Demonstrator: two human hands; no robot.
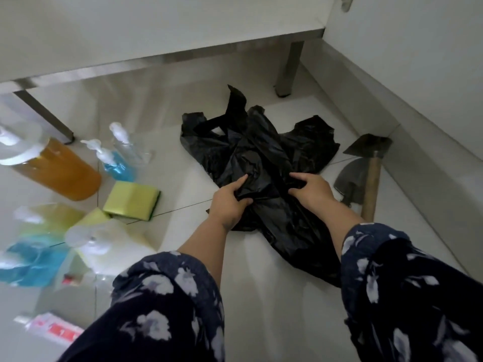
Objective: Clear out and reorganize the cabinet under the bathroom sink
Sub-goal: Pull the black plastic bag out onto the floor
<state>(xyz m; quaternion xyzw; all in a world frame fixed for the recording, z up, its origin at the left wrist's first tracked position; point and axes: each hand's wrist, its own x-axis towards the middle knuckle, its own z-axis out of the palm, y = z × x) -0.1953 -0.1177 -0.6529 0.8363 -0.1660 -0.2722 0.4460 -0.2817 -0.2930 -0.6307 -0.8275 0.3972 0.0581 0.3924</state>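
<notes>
Both hands grasp a black plastic bag (261, 158) on the tiled floor (261, 296).
Left hand (230, 202) and right hand (311, 192) fingers pinch its near folds; it stretches away toward the cabinet leg (288, 69). Bottles (52, 168) crowd the left; a hatchet (366, 173) lies right.

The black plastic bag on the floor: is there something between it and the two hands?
Nothing visible. Both hands already grip the black plastic bag: the left hand pinches a fold on one side and the right hand on the other. The sponge and the hatchet lie off to the sides.
</notes>
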